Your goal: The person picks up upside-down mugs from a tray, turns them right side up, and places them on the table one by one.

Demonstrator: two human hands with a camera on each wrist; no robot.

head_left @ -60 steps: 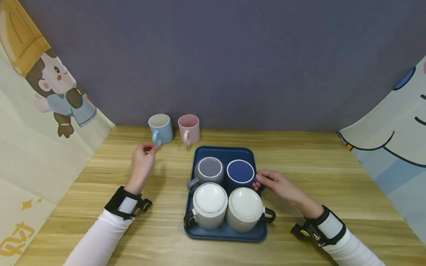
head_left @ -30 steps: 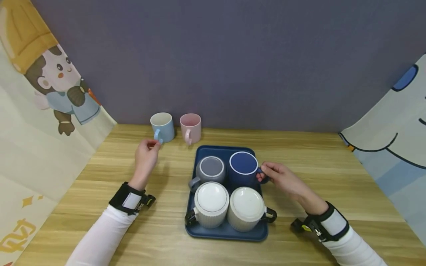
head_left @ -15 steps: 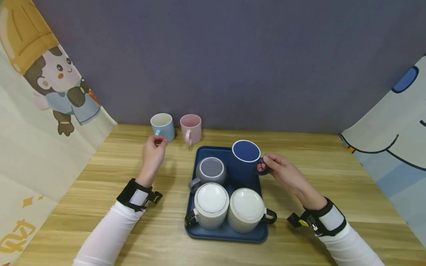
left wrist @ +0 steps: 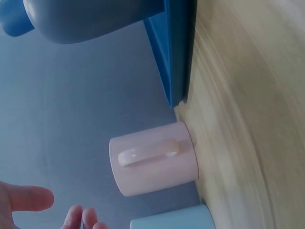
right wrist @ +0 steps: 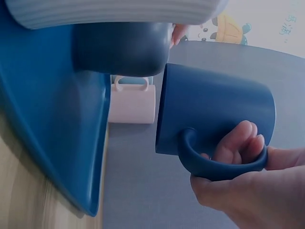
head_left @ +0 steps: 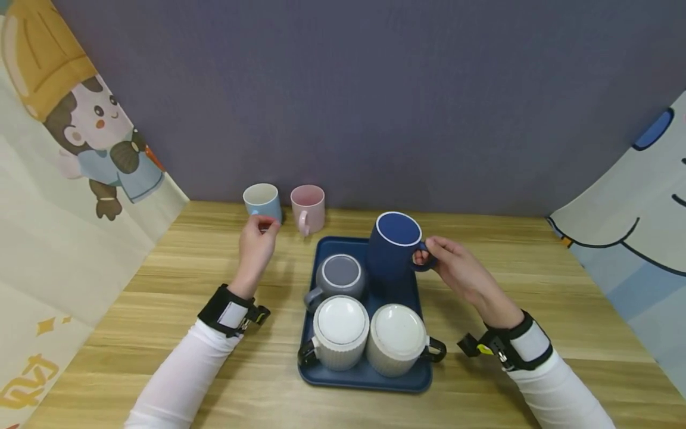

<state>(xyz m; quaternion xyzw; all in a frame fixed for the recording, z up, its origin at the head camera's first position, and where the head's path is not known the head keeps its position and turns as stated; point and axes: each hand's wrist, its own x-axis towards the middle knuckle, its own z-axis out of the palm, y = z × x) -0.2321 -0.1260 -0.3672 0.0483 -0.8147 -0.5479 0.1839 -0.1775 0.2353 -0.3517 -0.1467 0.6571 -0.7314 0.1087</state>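
Note:
My right hand (head_left: 455, 265) grips the handle of a dark blue mug (head_left: 391, 256), fingers through the loop. The mug is upside down, base up, and hangs above the back right of the navy tray (head_left: 364, 382); the right wrist view shows its rim (right wrist: 161, 109) apart from the tray. My left hand (head_left: 257, 247) holds nothing, its thumb and fingertips apart in the left wrist view. In the head view it overlaps the light blue cup (head_left: 271, 208), hiding most of its handle. A pink cup (head_left: 313, 208) stands upright just right of that.
On the tray, an upside-down grey mug (head_left: 342, 273) sits at the back left. Two upside-down whitish mugs with black handles, the left mug (head_left: 340, 325) and the right mug (head_left: 398, 333), fill the front. A grey backdrop (head_left: 429, 107) rises behind the wooden table (head_left: 509, 244).
My right hand has lifted the dark blue mug from its place beside the grey mug, up and toward the back. The left hand has drifted right and slightly farther back, staying empty.

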